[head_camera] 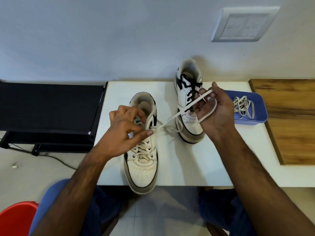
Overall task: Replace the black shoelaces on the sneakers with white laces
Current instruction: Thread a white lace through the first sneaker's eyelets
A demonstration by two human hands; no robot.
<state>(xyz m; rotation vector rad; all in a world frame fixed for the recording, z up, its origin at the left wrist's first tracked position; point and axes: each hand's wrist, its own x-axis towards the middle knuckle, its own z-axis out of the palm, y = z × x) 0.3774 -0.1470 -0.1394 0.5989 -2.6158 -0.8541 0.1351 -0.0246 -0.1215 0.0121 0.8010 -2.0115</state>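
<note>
Two bare forearms reach up from the bottom edge, over blue-trousered knees and a tiled floor. Nearest on the white desk stands the near sneaker, toe toward the camera, already threaded with the white lace through its lower eyelets. Over its tongue the left hand curls, its grip pressing the lace down at an upper eyelet between thumb and forefinger. From there the lace runs taut up and to the right to the right hand, raised above the desk, whose grip has the lace looped round its curled fingers and held tight. Behind that hand stands the far sneaker, toe also toward the camera, with its black lace in place. To the right a blue tray holds more white lace, beside a wooden board. Left of the desk is a black rack. On the wall behind sits a white switch plate.
</note>
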